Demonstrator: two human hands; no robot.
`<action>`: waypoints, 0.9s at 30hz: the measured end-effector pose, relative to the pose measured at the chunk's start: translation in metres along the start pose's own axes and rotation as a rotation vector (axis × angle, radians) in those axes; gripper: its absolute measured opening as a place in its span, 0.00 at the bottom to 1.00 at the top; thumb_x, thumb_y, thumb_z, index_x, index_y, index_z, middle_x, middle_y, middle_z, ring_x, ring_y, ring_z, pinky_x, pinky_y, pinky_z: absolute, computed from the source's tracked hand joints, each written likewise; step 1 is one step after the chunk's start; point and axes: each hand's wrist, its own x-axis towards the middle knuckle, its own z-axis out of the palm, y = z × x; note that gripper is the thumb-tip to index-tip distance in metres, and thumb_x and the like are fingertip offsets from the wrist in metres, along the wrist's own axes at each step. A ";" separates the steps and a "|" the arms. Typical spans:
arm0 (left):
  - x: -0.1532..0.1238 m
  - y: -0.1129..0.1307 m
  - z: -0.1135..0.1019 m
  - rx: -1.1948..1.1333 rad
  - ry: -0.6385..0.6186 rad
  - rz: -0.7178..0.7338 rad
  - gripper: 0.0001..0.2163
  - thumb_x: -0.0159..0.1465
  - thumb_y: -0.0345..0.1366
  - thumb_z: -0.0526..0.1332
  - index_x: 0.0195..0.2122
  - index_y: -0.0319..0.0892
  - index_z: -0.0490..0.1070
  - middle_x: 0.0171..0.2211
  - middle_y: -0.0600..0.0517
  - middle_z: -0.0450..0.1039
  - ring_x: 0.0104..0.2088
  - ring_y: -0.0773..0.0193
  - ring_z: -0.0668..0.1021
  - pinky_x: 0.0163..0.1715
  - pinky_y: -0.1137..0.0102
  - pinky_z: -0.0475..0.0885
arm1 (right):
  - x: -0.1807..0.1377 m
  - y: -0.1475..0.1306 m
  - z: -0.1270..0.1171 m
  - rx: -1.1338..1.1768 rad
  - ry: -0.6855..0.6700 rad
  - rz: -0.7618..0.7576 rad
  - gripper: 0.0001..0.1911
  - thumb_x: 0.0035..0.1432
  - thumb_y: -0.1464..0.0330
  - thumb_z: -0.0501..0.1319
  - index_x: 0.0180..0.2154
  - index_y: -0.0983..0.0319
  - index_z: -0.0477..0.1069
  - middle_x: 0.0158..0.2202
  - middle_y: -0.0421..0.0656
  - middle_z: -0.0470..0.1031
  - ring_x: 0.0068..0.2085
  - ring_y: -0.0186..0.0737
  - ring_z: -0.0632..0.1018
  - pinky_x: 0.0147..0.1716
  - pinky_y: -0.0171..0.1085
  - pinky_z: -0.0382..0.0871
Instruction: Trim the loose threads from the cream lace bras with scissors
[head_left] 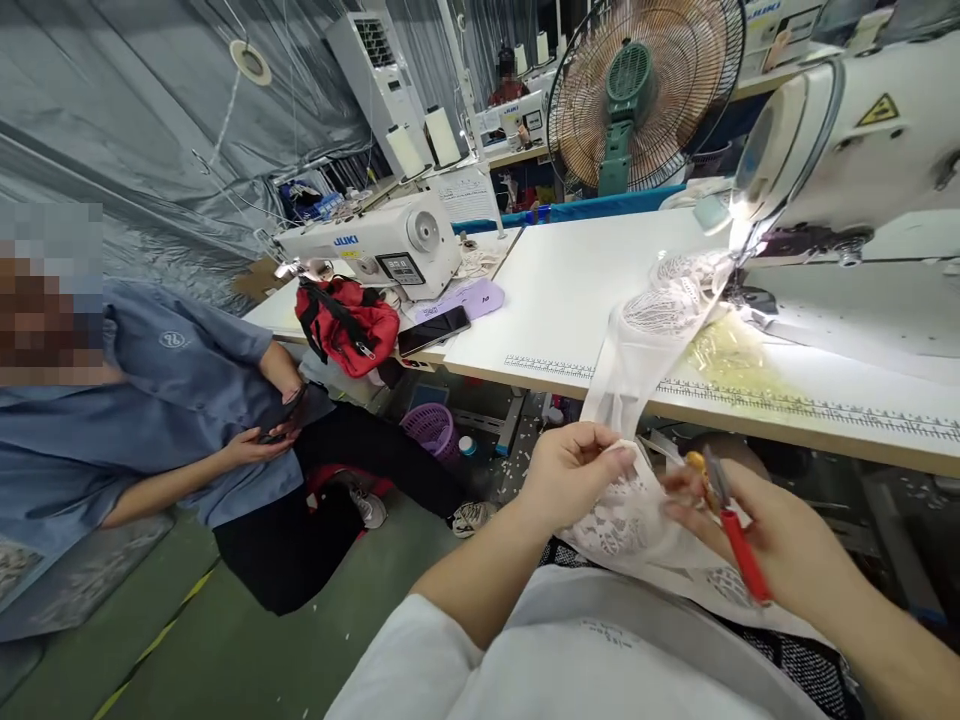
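Note:
My left hand pinches the edge of a white lace garment between thumb and fingers, just in front of the table edge. A strip of the same sheer white fabric runs up over the edge to lace pieces lying under the needle area of the sewing machine. Close to the garment's right side, my right hand is closed around thread snips with a red handle and a metal blade. Some of its fingertips touch or nearly touch the fabric; blur hides which. The garment's lower part rests on my lap.
Yellowish sheer material lies by the machine on the white table. Leftward are a second sewing machine, a red bag and a phone. A seated person holds a phone. A fan stands behind.

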 end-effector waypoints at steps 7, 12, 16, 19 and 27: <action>0.018 -0.012 -0.001 -0.035 -0.025 -0.069 0.17 0.44 0.46 0.71 0.22 0.37 0.72 0.19 0.54 0.69 0.22 0.72 0.69 0.24 0.74 0.63 | -0.002 -0.008 0.000 0.535 0.006 0.311 0.17 0.48 0.56 0.67 0.24 0.58 0.64 0.27 0.39 0.67 0.29 0.37 0.72 0.30 0.32 0.70; 0.031 -0.021 -0.002 -0.116 -0.105 -0.176 0.17 0.43 0.46 0.71 0.25 0.37 0.75 0.20 0.54 0.69 0.21 0.73 0.67 0.22 0.74 0.60 | 0.000 0.014 -0.002 0.586 -0.091 0.415 0.16 0.43 0.58 0.70 0.24 0.58 0.66 0.28 0.41 0.68 0.29 0.41 0.72 0.28 0.35 0.70; 0.037 -0.023 -0.003 -0.160 -0.101 -0.257 0.18 0.40 0.44 0.73 0.28 0.37 0.76 0.21 0.54 0.71 0.21 0.73 0.68 0.23 0.74 0.61 | 0.001 0.021 -0.001 0.640 -0.088 0.451 0.15 0.48 0.60 0.68 0.25 0.57 0.63 0.28 0.40 0.68 0.31 0.41 0.72 0.30 0.36 0.70; 0.040 -0.023 -0.003 -0.190 -0.087 -0.263 0.18 0.38 0.43 0.74 0.28 0.37 0.76 0.23 0.53 0.73 0.24 0.71 0.71 0.27 0.73 0.64 | 0.001 0.023 -0.001 0.643 -0.079 0.465 0.16 0.47 0.60 0.69 0.25 0.57 0.63 0.28 0.40 0.67 0.30 0.41 0.71 0.30 0.36 0.70; 0.044 -0.023 -0.005 -0.191 -0.085 -0.259 0.15 0.41 0.40 0.73 0.26 0.37 0.73 0.21 0.54 0.70 0.23 0.72 0.69 0.26 0.73 0.62 | 0.005 0.021 0.001 0.482 -0.009 0.454 0.19 0.40 0.55 0.70 0.22 0.59 0.64 0.25 0.39 0.70 0.28 0.37 0.73 0.29 0.30 0.72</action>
